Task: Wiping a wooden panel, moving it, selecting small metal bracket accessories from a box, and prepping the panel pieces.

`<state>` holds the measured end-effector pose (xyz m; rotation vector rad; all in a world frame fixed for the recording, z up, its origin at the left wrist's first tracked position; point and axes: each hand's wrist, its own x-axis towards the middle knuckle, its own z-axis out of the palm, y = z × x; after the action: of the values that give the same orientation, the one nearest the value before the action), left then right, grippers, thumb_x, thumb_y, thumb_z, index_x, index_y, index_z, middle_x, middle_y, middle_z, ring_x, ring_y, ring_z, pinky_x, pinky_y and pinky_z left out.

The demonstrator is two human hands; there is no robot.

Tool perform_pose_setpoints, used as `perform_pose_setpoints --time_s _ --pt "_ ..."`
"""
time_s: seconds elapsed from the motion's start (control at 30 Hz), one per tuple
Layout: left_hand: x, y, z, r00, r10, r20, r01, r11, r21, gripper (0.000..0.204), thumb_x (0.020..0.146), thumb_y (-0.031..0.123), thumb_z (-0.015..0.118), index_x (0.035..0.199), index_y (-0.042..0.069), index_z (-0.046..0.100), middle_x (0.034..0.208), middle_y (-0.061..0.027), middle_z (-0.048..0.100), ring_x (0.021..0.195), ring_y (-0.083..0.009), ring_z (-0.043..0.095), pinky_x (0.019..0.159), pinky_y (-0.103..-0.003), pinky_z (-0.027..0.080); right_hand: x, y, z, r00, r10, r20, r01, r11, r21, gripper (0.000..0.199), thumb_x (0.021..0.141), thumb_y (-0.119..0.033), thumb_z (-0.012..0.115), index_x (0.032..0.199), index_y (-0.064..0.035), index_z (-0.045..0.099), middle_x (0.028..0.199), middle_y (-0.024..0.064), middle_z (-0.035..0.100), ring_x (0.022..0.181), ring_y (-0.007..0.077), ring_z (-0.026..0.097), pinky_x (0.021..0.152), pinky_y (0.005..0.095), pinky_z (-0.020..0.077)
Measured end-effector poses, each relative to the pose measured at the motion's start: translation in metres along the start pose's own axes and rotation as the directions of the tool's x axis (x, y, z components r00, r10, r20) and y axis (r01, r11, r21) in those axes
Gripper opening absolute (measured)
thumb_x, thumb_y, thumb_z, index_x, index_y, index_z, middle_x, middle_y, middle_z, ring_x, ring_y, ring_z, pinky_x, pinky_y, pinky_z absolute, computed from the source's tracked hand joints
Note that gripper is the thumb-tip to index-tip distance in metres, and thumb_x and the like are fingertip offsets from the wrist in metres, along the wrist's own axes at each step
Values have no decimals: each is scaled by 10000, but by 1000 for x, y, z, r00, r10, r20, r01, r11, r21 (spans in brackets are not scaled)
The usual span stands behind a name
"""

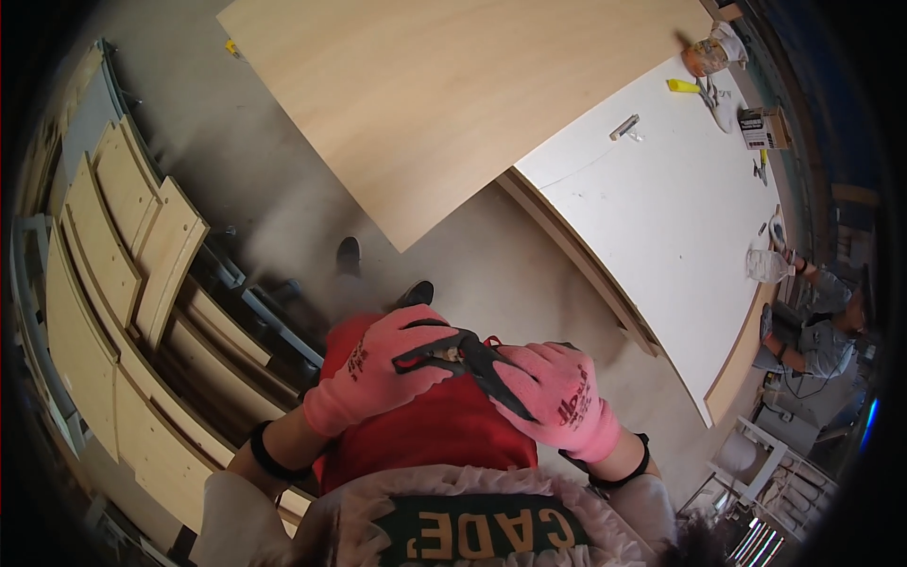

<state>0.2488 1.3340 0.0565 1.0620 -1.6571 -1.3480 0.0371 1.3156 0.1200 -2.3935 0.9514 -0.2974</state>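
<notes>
Both my hands wear pink work gloves with dark grey palms and fingers, and they meet in front of a red apron (425, 430). My left hand (387, 364) is closed, its fingers bent around something small at the fingertips. Against it, my right hand (557, 392) is closed too, thumb and fingers pressed together beside the same spot. A bit of red and a pale speck show between the gloves, but the fingers hide most of it and I cannot tell what it is.
A large plywood sheet (406, 104) overhangs the white-topped table (652, 217) ahead. On that table lie a yellow-handled tool (684, 86), a small box (763, 128) and a clear plastic container (769, 266). Curved wooden panels (123, 255) are stacked at left. Another person (817, 331) is at far right.
</notes>
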Motion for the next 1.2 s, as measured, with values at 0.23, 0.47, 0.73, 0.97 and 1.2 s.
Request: perform_pose_setpoints --time_s 0.23,0.47,0.73,0.97,1.2 --pt "6 -9 -4 994 107 19 -108 993 46 388 635 7 650 1015 11 576 961 -126 563 829 -302 561 706 -371 463 7 3 -8 998 -9 63 17 992 -126 314 609 -141 677 892 -51 575 907 81 605 640 222 571 539 330 453" --pt "7 -20 5 998 50 49 -36 969 -243 396 752 122 548 1116 -32 528 1103 -195 531 913 -331 560 802 -371 460 5 9 -16 999 33 -5 -33 997 -66 322 625 -159 676 933 -97 604 893 56 581 687 201 563 546 292 451" --pt "21 -18 6 981 165 100 -148 977 -155 402 767 195 551 1103 -25 537 1077 -187 539 936 -341 547 821 -395 448 -4 6 -21 1000 9 -4 -9 989 -145 267 643 -146 643 909 -127 631 885 34 582 665 162 545 514 265 427" --pt "15 -17 10 994 101 34 -97 992 -84 435 658 108 617 1067 -27 554 1017 -171 560 914 -346 540 807 -393 446 0 1 -7 998 44 -43 -53 969 -242 267 637 -137 618 903 -122 637 894 47 592 658 167 536 501 264 416" --pt "7 -22 8 999 -16 -42 7 979 -206 435 683 106 605 1088 -39 543 1019 -187 559 870 -323 561 774 -360 466 10 -1 12 983 53 -176 -85 981 -177 232 634 -123 608 863 -96 624 919 84 598 708 191 562 534 268 432"
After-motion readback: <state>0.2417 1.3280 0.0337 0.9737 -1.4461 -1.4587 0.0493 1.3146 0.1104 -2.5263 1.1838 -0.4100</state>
